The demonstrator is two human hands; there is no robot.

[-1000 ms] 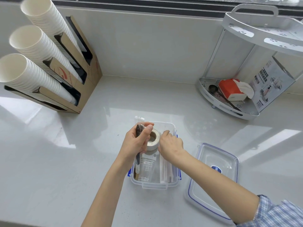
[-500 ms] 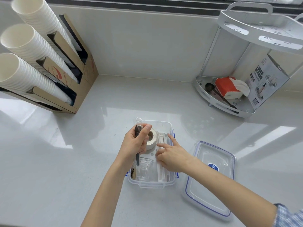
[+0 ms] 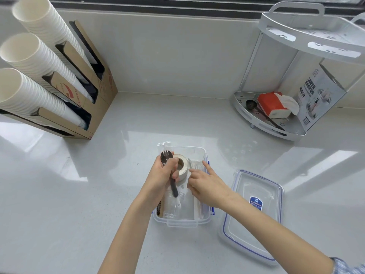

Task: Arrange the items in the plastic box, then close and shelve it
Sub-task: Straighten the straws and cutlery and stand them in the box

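Observation:
A clear plastic box [image 3: 182, 221] with blue clips sits open on the white counter. My left hand [image 3: 163, 174] is over its left half, shut on a black plastic fork [image 3: 169, 175] and also on a roll of beige tape [image 3: 182, 166], both held above the box. My right hand [image 3: 206, 182] hovers over the box's right side, fingers apart, index finger pointing along wrapped white utensils [image 3: 196, 165]. A clear cup and brown sticks lie in the box's bottom. The clear lid [image 3: 254, 214] with blue seal lies flat to the right.
A cardboard dispenser [image 3: 83, 99] with three stacks of white paper cups stands at the back left. A white two-tier corner shelf [image 3: 280, 127] at the back right holds a red tissue pack [image 3: 273, 104], a dark spoon and a printed box.
My right hand has let go of the tape roll and drawn back to the box's right side with fingers spread. My left hand still holds fork and tape.

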